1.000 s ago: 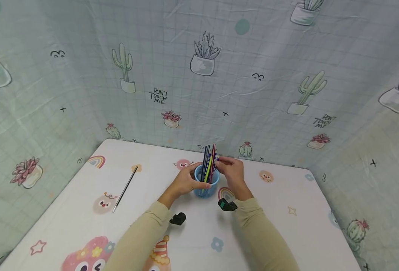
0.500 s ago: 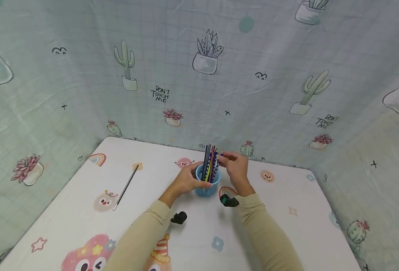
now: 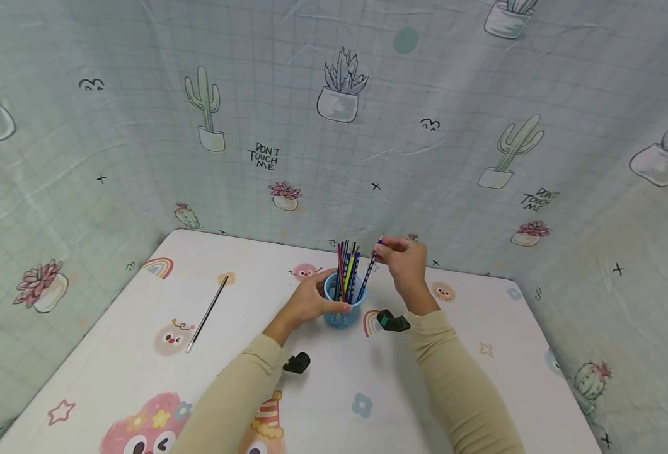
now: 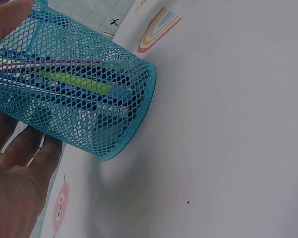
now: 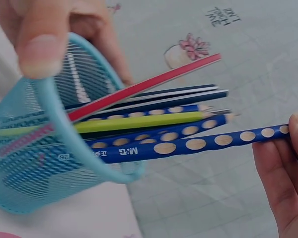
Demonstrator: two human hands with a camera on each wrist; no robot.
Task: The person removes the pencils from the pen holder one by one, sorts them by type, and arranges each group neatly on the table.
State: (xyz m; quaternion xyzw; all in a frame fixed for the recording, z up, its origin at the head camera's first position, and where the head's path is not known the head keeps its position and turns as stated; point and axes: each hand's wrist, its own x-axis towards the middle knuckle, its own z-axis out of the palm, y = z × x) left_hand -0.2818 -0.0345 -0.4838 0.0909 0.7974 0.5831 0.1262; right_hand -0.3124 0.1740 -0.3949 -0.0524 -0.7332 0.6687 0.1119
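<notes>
A light-blue mesh pencil cup (image 3: 342, 319) is in the middle of the head view, its rim gripped by my left hand (image 3: 307, 301) with the thumb across the front. Several pencils stand in it, among them a red one (image 5: 154, 87), a lime-green one (image 5: 159, 121) and dark blue ones. My right hand (image 3: 406, 261), to the right and above the cup, pinches the upper end of a blue pencil with bare-wood spots (image 5: 208, 144). That pencil leans right, its lower end still inside the cup. Through the mesh the left wrist view shows the pencils' lower parts (image 4: 79, 82).
A single dark pencil (image 3: 208, 313) with a pale end lies on the white patterned table (image 3: 453, 378), left of the cup. A cactus-print cloth (image 3: 413, 164) hangs behind and at both sides of the table. Small black devices are strapped at both wrists.
My right hand has moved up and to the right, drawing the spotted blue pencil away from the bunch and partly upward. The left hand stays on the cup; the other pencils have shifted left.
</notes>
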